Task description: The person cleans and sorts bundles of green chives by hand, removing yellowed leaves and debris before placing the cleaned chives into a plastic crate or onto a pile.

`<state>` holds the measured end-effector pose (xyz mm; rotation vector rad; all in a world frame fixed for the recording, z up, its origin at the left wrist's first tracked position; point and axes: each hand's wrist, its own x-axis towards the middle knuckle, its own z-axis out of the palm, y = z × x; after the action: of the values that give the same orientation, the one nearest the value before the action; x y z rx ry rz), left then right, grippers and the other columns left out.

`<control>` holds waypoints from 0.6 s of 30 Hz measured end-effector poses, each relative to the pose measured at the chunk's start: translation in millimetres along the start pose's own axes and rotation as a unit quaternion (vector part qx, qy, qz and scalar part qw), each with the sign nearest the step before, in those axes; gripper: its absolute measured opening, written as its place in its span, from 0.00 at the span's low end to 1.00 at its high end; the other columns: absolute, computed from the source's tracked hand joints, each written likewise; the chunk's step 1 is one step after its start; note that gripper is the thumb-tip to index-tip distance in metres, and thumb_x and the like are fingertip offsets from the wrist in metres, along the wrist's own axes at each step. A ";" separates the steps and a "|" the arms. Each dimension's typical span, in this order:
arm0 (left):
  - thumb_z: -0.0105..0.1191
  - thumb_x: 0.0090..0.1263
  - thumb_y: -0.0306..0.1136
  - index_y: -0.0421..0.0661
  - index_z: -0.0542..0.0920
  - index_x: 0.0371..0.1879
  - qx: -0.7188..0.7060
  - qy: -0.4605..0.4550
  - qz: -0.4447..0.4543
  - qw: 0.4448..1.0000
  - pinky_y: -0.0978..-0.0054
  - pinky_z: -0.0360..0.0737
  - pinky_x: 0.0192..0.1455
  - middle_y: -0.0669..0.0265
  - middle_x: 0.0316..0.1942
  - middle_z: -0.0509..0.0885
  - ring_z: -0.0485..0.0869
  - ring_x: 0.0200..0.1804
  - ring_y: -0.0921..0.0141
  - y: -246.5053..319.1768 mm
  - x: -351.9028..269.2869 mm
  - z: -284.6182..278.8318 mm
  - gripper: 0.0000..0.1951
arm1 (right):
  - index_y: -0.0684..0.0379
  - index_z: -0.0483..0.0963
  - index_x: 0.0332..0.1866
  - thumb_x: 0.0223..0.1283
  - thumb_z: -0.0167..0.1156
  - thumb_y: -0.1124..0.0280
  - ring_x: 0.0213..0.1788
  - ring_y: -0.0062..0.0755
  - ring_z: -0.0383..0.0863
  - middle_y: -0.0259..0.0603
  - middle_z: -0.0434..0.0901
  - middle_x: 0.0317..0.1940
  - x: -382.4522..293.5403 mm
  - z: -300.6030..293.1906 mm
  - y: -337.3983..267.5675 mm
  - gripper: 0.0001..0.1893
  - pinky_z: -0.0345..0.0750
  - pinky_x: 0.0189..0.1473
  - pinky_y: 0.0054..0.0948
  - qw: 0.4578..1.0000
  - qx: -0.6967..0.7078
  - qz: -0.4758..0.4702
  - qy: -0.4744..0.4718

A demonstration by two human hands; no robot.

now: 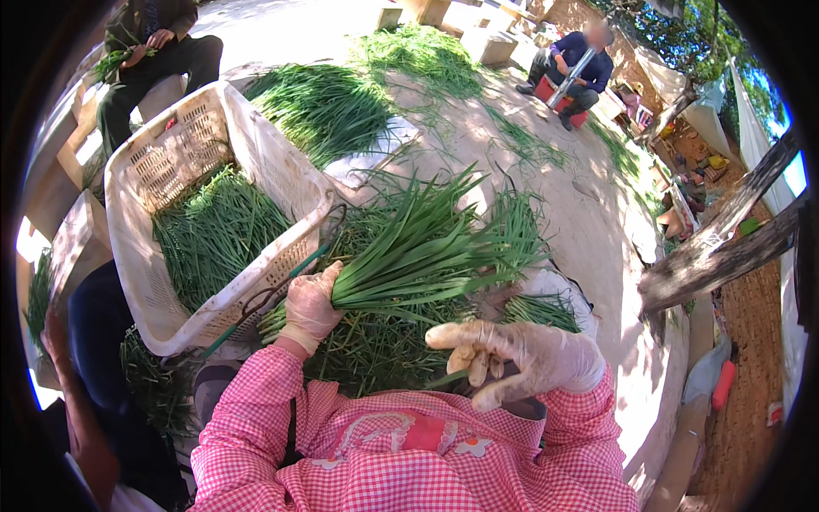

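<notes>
A bunch of long green leafy stalks, like garlic chives (409, 256), is gripped near its pale stem ends by my left hand (313, 304), in a translucent glove. The leaves fan out to the upper right. My right hand (521, 358), in a stained glove, is raised with thumb and forefinger spread; its other fingers are curled by a short green leaf piece, and whether they grip it I cannot tell. Loose trimmed leaves (377, 352) lie in a heap below both hands. A white plastic crate (275, 240), partly filled with green leaves (217, 233), stands left of my left hand.
Large leaf piles (323, 109) lie beyond the crate, one partly on a white sack (377, 150). A person holding leaves sits at upper left; another sits at upper right with a metallic tube (571, 77). A co-worker's arm shows at lower left. Tree trunks (710, 256) lean in at right.
</notes>
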<state>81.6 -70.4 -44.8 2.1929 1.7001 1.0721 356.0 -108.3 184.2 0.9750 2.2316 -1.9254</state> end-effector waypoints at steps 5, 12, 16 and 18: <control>0.65 0.43 0.36 0.53 0.70 0.59 0.131 -0.098 -0.005 0.987 0.63 0.68 0.56 0.65 0.40 0.79 0.78 0.45 0.63 7.1 -9.4 2.7 0.36 | 0.66 0.64 0.57 0.56 0.64 0.59 0.29 0.16 0.72 0.31 0.74 0.26 12.9 -36.9 11.3 0.29 0.71 0.32 0.18 0.918 -0.062 0.018 0.390; 0.64 0.43 0.35 0.54 0.70 0.58 0.171 -0.126 0.028 0.977 0.64 0.68 0.56 0.67 0.37 0.78 0.77 0.44 0.63 11.9 -12.0 -1.6 0.36 | 0.62 0.71 0.44 0.58 0.62 0.57 0.25 0.15 0.69 0.27 0.72 0.26 62.4 -49.4 59.8 0.19 0.67 0.27 0.16 0.932 0.036 0.005 0.359; 0.63 0.44 0.33 0.54 0.70 0.58 0.171 -0.127 0.045 0.976 0.65 0.68 0.55 0.67 0.36 0.78 0.77 0.43 0.64 17.6 -11.8 -5.0 0.34 | 0.57 0.71 0.36 0.62 0.58 0.58 0.20 0.11 0.61 0.23 0.66 0.20 75.7 -37.9 72.9 0.12 0.60 0.24 0.14 0.886 0.219 -0.146 0.382; 0.62 0.44 0.32 0.54 0.71 0.57 0.166 -0.107 0.065 0.978 0.65 0.68 0.55 0.68 0.35 0.78 0.76 0.42 0.65 22.1 -11.5 -7.2 0.34 | 0.57 0.71 0.36 0.63 0.57 0.59 0.19 0.11 0.58 0.23 0.64 0.19 70.4 -46.7 75.1 0.11 0.59 0.23 0.14 0.838 0.308 -0.206 0.402</control>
<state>93.2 -90.3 -32.7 2.5427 1.7630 0.5783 352.1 -33.5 99.6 1.7837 2.3301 -2.9811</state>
